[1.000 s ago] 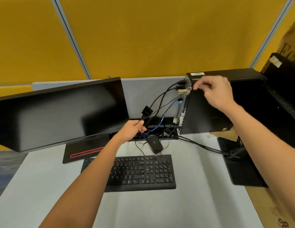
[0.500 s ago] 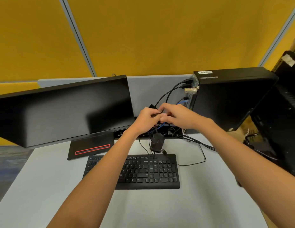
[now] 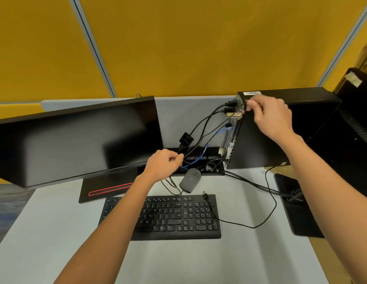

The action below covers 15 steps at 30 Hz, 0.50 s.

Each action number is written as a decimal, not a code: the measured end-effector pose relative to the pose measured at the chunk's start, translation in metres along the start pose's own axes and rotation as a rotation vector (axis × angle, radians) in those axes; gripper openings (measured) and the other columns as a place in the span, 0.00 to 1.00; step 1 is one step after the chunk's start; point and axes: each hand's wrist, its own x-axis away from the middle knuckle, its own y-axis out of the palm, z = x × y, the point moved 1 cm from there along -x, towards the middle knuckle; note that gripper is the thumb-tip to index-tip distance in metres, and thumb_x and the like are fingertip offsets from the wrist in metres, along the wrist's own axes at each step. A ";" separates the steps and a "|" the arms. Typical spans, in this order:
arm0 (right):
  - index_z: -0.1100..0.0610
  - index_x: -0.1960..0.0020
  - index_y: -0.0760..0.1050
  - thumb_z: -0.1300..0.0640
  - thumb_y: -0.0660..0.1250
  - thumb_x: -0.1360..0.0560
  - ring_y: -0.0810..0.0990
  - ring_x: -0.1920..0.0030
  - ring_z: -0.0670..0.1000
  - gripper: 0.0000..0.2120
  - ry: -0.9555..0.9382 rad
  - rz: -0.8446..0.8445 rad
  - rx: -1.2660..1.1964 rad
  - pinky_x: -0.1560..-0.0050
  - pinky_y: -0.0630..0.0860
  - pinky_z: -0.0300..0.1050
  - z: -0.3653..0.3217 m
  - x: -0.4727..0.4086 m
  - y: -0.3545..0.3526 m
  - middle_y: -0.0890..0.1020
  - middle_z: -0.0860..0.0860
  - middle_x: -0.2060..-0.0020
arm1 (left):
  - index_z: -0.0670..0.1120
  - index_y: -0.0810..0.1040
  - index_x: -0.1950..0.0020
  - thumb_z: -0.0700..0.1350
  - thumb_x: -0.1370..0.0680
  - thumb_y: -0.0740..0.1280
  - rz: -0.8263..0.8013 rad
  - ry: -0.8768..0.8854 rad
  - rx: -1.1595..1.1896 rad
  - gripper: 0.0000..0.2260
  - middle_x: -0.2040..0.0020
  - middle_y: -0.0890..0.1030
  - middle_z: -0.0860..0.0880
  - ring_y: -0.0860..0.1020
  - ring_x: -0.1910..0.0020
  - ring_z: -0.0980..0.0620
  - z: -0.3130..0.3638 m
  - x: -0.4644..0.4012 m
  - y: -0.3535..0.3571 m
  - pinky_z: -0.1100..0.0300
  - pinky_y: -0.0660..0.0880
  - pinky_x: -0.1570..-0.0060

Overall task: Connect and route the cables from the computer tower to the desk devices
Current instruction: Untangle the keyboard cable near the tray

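Note:
A black computer tower [image 3: 260,144] stands at the back right of the desk, its rear ports facing left with several black cables [image 3: 207,121] and a blue cable [image 3: 221,131] plugged in. My right hand [image 3: 268,117] pinches something small at the tower's upper rear corner, by a beige connector [image 3: 237,115]. My left hand [image 3: 164,162] grips black cables near the cable slot [image 3: 199,158] behind the keyboard. A grey mouse [image 3: 190,179] lies in front of the slot. A thin black cable [image 3: 254,226] with a loose plug [image 3: 205,194] loops across the black keyboard [image 3: 178,218].
A black monitor [image 3: 76,138] on a red-striped stand [image 3: 108,189] fills the left. A black pad [image 3: 295,203] lies at the right desk edge under a cable bundle. Yellow partition walls rise behind. Dark equipment stands at the far right.
My hands, together over the cables half a second ago, have parted. The right hand went up to the tower's top rear corner; the left dropped to the cables by the slot.

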 end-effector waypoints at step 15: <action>0.50 0.56 0.81 0.51 0.59 0.21 0.74 0.60 0.50 0.12 0.283 0.125 -0.332 0.55 0.70 0.45 0.010 -0.021 -0.025 0.80 0.51 0.60 | 0.43 0.79 0.43 0.35 0.23 0.60 -0.052 -0.223 0.042 0.13 0.52 0.81 0.46 0.79 0.50 0.47 -0.062 0.018 0.026 0.59 0.74 0.50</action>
